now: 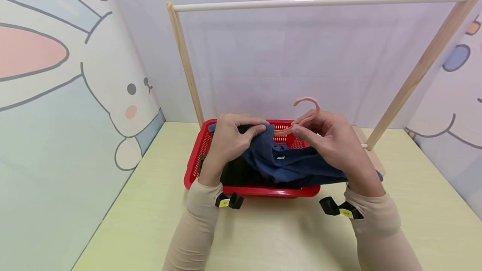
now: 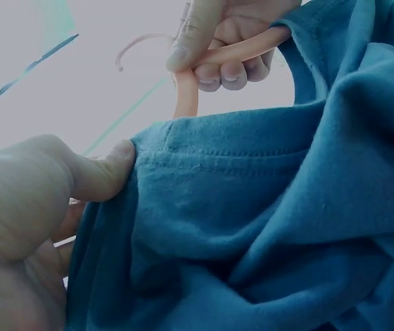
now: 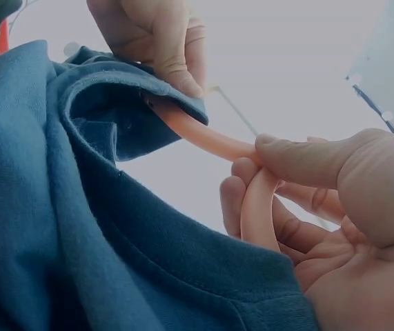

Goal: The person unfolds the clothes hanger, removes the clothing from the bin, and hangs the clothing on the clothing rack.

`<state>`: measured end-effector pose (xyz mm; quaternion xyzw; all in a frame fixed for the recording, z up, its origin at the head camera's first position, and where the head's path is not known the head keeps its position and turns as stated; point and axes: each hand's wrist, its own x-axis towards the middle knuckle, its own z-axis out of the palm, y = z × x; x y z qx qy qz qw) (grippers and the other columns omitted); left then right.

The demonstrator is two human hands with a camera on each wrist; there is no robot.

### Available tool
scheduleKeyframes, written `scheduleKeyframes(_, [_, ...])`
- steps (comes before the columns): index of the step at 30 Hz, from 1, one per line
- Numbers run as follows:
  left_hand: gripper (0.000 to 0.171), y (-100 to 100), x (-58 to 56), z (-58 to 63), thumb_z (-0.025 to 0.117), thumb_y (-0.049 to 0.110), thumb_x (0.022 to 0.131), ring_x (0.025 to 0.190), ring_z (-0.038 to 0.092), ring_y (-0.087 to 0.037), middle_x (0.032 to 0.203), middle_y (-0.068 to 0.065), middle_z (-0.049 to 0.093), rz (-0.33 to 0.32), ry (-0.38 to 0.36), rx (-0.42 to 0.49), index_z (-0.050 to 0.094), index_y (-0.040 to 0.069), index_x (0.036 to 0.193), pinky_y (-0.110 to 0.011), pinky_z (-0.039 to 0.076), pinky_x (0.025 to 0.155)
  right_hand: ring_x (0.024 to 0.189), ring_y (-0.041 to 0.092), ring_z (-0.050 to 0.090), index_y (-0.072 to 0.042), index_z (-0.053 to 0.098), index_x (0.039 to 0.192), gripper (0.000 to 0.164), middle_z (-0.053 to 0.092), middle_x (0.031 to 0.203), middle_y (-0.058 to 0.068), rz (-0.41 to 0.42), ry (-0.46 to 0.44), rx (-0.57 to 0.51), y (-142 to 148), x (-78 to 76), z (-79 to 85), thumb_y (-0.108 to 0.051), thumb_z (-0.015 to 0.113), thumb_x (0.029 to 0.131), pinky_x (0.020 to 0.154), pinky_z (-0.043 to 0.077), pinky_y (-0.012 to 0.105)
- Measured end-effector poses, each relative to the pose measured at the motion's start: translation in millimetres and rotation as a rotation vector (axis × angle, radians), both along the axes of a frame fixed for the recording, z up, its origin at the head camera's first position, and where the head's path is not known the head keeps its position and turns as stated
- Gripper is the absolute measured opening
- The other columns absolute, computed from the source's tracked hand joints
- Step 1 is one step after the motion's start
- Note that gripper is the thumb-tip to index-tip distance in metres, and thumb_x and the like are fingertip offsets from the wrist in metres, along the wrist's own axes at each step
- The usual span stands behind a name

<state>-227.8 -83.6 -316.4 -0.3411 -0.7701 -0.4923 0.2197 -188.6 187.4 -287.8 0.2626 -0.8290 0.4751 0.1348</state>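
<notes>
A blue shirt [image 1: 278,166] hangs between my hands over the red basket [image 1: 260,190], its neck opening upward. My left hand [image 1: 234,139] pinches the collar edge of the shirt between thumb and fingers. My right hand [image 1: 331,139] grips a pink hanger [image 3: 210,141] just below its hook [image 1: 311,100], which rises above the fingers. In the right wrist view one arm of the hanger runs into the neck opening beneath the fabric at my left hand, and the other goes down behind the near collar edge. The hanger's ends are hidden inside the cloth.
Dark clothing [image 1: 241,172] lies in the basket under the shirt. Behind it stands a rack with wooden posts [image 1: 421,68] and a white rail [image 1: 320,2]. A pale yellow table [image 1: 271,229] carries everything, between walls with cartoon rabbits.
</notes>
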Motion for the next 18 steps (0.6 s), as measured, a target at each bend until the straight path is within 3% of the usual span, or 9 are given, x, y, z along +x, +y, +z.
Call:
scheduleKeyframes(9, [0.015, 10.3, 1.7, -1.4, 0.084, 0.011, 0.100, 0.101, 0.082, -0.017, 0.110, -0.008, 0.086, -0.045, 0.036, -0.073, 0.089, 0.007, 0.113, -0.029, 0.064, 0.093, 0.081, 0.014, 0.077, -0.008, 0.083, 0.110, 0.010, 0.083, 0.104, 0.009, 0.037, 0.039, -0.020, -7.7, -0.8, -2.4, -0.002, 0.079, 0.102, 0.067, 0.059, 0.021])
scheduleKeyframes(13, [0.018, 6.4, 2.9, 1.0, 0.085, 0.014, 0.100, 0.104, 0.081, -0.017, 0.112, -0.006, 0.085, -0.021, -0.012, -0.140, 0.088, 0.008, 0.117, -0.030, 0.064, 0.096, 0.080, 0.014, 0.074, -0.010, 0.084, 0.109, 0.010, 0.083, 0.105, 0.007, 0.030, 0.033, -0.008, -8.0, -1.5, -3.1, -0.004, 0.078, 0.104, 0.062, 0.054, 0.022])
scheduleKeyframes(18, [0.022, -3.6, 3.8, 4.8, 0.090, 0.015, 0.096, 0.104, 0.079, -0.020, 0.113, -0.006, 0.085, 0.030, -0.078, -0.216, 0.088, 0.009, 0.117, -0.034, 0.065, 0.097, 0.082, 0.014, 0.074, -0.009, 0.084, 0.112, 0.010, 0.082, 0.105, 0.008, 0.015, 0.015, 0.005, -6.5, -0.5, -2.1, -0.006, 0.077, 0.105, 0.066, 0.057, 0.022])
